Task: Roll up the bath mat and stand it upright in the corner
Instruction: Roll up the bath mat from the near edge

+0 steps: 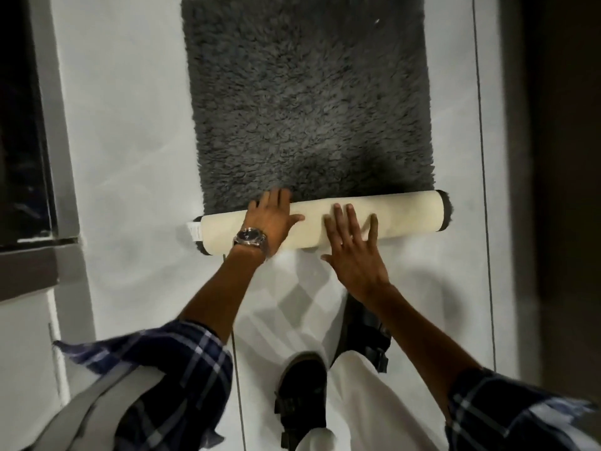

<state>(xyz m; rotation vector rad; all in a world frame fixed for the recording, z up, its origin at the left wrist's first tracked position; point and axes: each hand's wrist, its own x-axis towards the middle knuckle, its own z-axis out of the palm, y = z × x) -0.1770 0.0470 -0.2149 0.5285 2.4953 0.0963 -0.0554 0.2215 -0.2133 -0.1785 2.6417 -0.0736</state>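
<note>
Bath mat point(305, 102): dark grey, deep shaggy pile, rectangular, lying flat on the floor over most of its length. Its near end is turned into a roll point(406, 213), a low, even cylinder running across the mat's full width and slightly askew, the right end further from the person than the left. The roll's outer face is the mat's backing: cream, smooth, matte. Dark pile shows as a fringe at both open ends of the cylinder. A small white fabric label point(194, 232) protrudes from the left end.

Left hand point(271, 219): palm down on the left part of the roll, fingers extended and together, reaching over the top toward the pile, thumb spread to the right. Not clenched; it presses flat. A metal-banded wristwatch point(251, 239) with a dark round dial sits on this wrist.

Right hand point(353, 252): palm down near the roll's middle, fingers straight and splayed, their tips on the cream backing; the heel of the hand lies over the floor on the near side. Nothing is gripped.

Floor point(130, 157): large pale tiles, glossy, with thin dark grout lines. A grey frame borders a dark panel at the left edge.

Both forearms are bare below rolled sleeves of navy checked cloth. Light trousers and black strapped sandals point(300, 395) show at the bottom.
</note>
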